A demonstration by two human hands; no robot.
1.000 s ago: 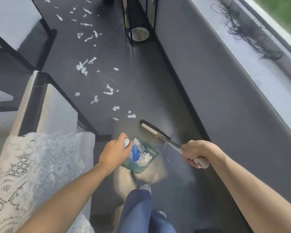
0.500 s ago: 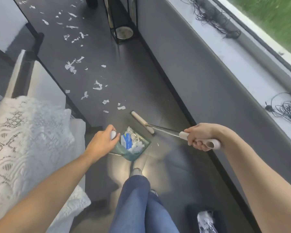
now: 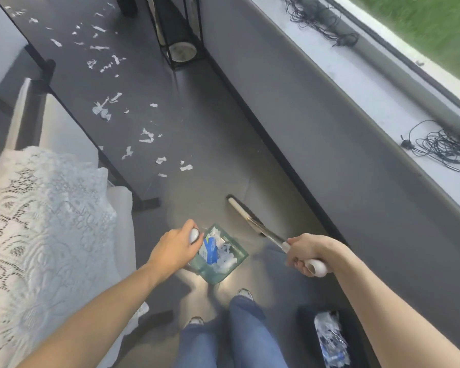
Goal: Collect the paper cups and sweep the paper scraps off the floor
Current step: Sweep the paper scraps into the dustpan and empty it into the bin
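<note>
Fingers of my left hand (image 3: pixel 174 248) curl around the white knob of the dustpan handle (image 3: pixel 194 235); fingers of my right hand (image 3: pixel 307 252) wrap the white grip of the broom (image 3: pixel 252 221), so both hands hold tools.

Dark grey floor (image 3: pixel 197 115) runs forward between a low grey wall (image 3: pixel 329 128) on the right and a white lace-covered seat (image 3: pixel 43 221) on the left. A pale ledge (image 3: pixel 369 83) tops the wall and carries two tangles of black cord (image 3: pixel 446 150). At the far end stands a black metal frame (image 3: pixel 181 35) with a round disc at its base.

A black bin (image 3: pixel 329 338) sits at the lower right, beside my right forearm, with crumpled white and blue waste inside. My jeans-clad legs (image 3: pixel 239 335) and white shoes show at the bottom centre.

A green dustpan (image 3: pixel 218 257) hangs below my left hand, just ahead of my feet, holding white scraps and a blue-and-white piece. The broom head lies just right of the dustpan, apart from it.

White paper scraps (image 3: pixel 146 136) lie scattered along the floor ahead, the nearest a short way beyond the broom head, the farthest near the top left. I cannot tell whether any paper cup is among them.
</note>
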